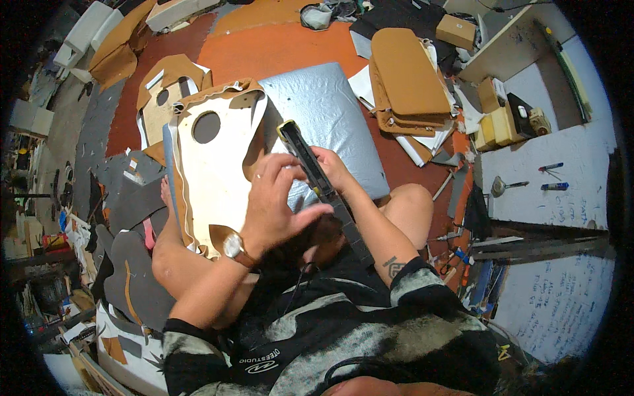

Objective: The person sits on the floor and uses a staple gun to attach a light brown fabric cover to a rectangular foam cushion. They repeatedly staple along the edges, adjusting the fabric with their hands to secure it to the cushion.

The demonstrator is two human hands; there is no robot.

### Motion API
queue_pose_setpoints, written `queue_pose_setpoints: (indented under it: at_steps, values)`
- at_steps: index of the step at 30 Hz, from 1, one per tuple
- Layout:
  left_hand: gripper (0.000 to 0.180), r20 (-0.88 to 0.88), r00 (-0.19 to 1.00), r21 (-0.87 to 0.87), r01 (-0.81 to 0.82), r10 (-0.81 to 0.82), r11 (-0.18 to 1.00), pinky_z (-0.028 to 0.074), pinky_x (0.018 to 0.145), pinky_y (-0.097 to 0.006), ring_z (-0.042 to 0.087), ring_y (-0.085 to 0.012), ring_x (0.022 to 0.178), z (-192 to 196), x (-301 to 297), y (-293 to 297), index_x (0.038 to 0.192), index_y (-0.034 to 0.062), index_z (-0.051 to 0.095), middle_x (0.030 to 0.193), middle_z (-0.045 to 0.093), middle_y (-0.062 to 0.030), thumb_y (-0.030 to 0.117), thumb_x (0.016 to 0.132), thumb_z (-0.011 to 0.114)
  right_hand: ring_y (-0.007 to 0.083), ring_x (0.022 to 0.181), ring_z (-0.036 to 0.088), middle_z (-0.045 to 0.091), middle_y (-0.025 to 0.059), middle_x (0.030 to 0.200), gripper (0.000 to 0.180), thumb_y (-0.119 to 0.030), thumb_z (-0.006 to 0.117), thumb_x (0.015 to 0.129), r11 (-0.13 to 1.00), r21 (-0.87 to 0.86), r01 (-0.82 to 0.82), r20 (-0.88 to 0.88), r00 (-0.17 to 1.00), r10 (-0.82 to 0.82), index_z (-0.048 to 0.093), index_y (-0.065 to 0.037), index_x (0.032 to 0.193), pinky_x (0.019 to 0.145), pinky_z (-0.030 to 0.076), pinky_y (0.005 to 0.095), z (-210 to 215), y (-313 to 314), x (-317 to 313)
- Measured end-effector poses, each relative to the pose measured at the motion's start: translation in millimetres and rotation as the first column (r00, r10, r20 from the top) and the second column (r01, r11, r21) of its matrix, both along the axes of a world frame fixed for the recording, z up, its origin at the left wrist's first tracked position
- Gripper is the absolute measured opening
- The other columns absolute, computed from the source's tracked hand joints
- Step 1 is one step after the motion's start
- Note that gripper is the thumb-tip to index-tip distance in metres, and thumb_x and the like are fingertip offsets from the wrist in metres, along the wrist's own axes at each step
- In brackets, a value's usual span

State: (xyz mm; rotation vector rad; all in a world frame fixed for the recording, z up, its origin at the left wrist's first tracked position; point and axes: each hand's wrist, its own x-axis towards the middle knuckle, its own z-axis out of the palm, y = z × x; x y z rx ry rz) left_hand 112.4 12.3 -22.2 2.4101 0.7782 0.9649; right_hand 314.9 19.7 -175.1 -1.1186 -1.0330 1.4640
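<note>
My right hand (335, 170) is closed around a long black tool with a yellowish end, which looks like a staple gun (305, 158). The tool is held tilted above my lap, its narrow slotted side facing up. Close beside it is my left hand (271, 208), thumb and fingers apart, fingertips near the tool's side; whether they touch it I cannot tell. A pale board (221, 155) with a round hole leans in front of my left leg, tan upholstery folded over its edges. Behind the tool lies a silver foil-covered pad (330, 99).
Another tan-covered board (165, 99) with a hole lies behind at the left. Tan padded panels (406, 72) are stacked at the far right. Grey fabric scraps (135, 264) cover the floor at left. A white surface (528, 191) at right bears pens and small tools.
</note>
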Motion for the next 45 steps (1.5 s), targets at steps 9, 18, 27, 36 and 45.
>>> queue_pose_setpoints:
  at_steps: [9, 18, 27, 36, 45]
  values:
    - [0.058, 0.119, 0.951, -0.076, -0.278, 0.285, 0.958, 0.048, 0.091, -0.048, 0.058, -0.0371, 0.105, -41.8, 22.1, -50.2, 0.099, 0.0054, 0.057, 0.106, 0.059, -0.0146, 0.030, 0.070, 0.101, 0.0069, 0.089, 0.062, 0.072, 0.0001, 0.103, 0.035, -0.025, 0.067, 0.108, 0.999, 0.023, 0.038, 0.111, 0.993, -0.040, 0.068, 0.002, 0.131, 0.077, 0.053, 0.0260, 11.3, -11.6, -2.0]
    - [0.084, 0.155, 0.912, 0.001, -0.384, 0.379, 0.923, 0.043, 0.116, -0.052, 0.053, -0.0450, 0.138, -37.8, 19.4, -16.7, 0.145, -0.0023, 0.052, 0.147, 0.055, -0.0274, 0.025, 0.079, 0.095, 0.0118, 0.097, 0.067, 0.076, 0.0080, 0.110, 0.036, -0.019, 0.065, 0.108, 0.993, 0.114, 0.025, 0.193, 0.980, -0.047, 0.065, 0.003, 0.137, 0.084, 0.055, 0.0283, -3.5, -5.7, -2.8]
    - [0.034, 0.296, 0.913, -0.418, -0.141, 0.281, 0.898, 0.055, 0.104, -0.042, 0.074, -0.0336, 0.118, -44.5, 13.7, 57.4, 0.132, -0.0002, 0.071, 0.125, 0.076, -0.0239, 0.013, 0.101, 0.073, 0.0198, 0.105, 0.069, 0.073, 0.0170, 0.124, 0.046, -0.031, 0.066, 0.109, 0.998, 0.022, 0.054, 0.334, 0.941, -0.058, 0.063, 0.007, 0.135, 0.092, 0.057, 0.0363, 22.0, -12.4, -17.4]
    - [0.017, 0.317, 0.918, -0.363, -0.114, 0.237, 0.925, 0.057, 0.066, -0.030, 0.076, -0.0151, 0.074, 28.1, 1.7, 52.4, 0.113, -0.0002, 0.079, 0.087, 0.080, -0.0143, 0.011, 0.100, 0.075, 0.0178, 0.115, 0.062, 0.063, 0.0114, 0.127, 0.046, -0.037, 0.077, 0.099, 0.992, 0.028, -0.125, 0.082, 0.989, 0.122, 0.068, 0.001, 0.122, 0.099, 0.052, 0.0361, 141.2, -79.1, -43.2]
    - [0.027, 0.529, 0.846, -0.431, 0.196, 0.071, 0.881, 0.056, 0.099, -0.030, 0.071, -0.0145, 0.114, 71.7, -38.6, 18.8, 0.132, -0.0009, 0.072, 0.123, 0.078, -0.0105, 0.013, 0.109, 0.068, 0.0164, 0.094, 0.071, 0.074, 0.0071, 0.106, 0.049, -0.038, 0.071, 0.106, 0.970, -0.215, -0.110, -0.454, 0.891, 0.000, 0.057, -0.001, 0.135, 0.088, 0.059, 0.0338, 161.5, -84.0, -34.3]
